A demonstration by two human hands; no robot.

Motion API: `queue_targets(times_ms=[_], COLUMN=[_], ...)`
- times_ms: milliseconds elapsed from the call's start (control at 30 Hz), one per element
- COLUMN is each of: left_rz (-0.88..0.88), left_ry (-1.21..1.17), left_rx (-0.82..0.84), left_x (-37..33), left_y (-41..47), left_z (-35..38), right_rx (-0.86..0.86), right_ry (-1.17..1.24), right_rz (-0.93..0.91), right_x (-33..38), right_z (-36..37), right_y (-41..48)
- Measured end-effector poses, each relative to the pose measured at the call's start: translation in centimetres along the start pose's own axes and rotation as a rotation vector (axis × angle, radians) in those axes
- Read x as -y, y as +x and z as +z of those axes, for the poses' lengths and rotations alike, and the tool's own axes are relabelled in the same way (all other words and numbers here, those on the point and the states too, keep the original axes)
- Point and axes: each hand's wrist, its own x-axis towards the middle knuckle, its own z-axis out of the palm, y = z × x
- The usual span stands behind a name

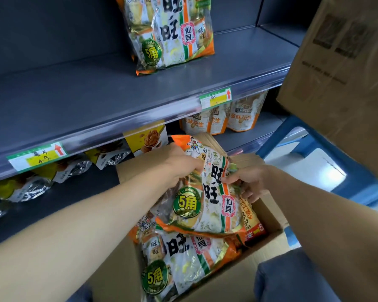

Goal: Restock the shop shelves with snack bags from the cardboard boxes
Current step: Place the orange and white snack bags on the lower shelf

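An open cardboard box [268,247] sits low in front of me, holding several orange-and-white snack bags. The top snack bag [207,192] is tilted up out of the box, held on both sides. My left hand [179,164] grips its upper left edge. My right hand [251,182] pinches its right edge. More bags [183,258] lie flat beneath it. One matching bag [168,33] stands upright on the grey upper shelf [74,101], well above both hands.
A second cardboard box [340,68] looms at the upper right on a blue stool [303,136]. The lower shelf holds peanut bags [238,118] and yellow and silver nut bags [31,184]. Price tags [215,98] sit on the shelf edge.
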Motion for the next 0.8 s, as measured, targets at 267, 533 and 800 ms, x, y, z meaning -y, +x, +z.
queue_targets(times_ms=[267, 533, 800], left_rz=[0.299, 0.572, 0.676], left_ry=[-0.062, -0.214, -0.158], left_rx=[0.075, -0.105, -0.461], left_x=[-7.1, -14.9, -18.6], left_y=[-4.1, -5.9, -1.9], left_z=[-3.7, -11.0, -15.0], right_rx=[-0.028, -0.160, -0.446], right_ry=[0.169, 0.329, 0.320], right_rz=[-0.197, -0.684, -1.031], right_x=[1.4, 12.1, 22.7], right_z=[-3.8, -6.8, -6.8], right_y=[-5.9, -12.6, -14.5])
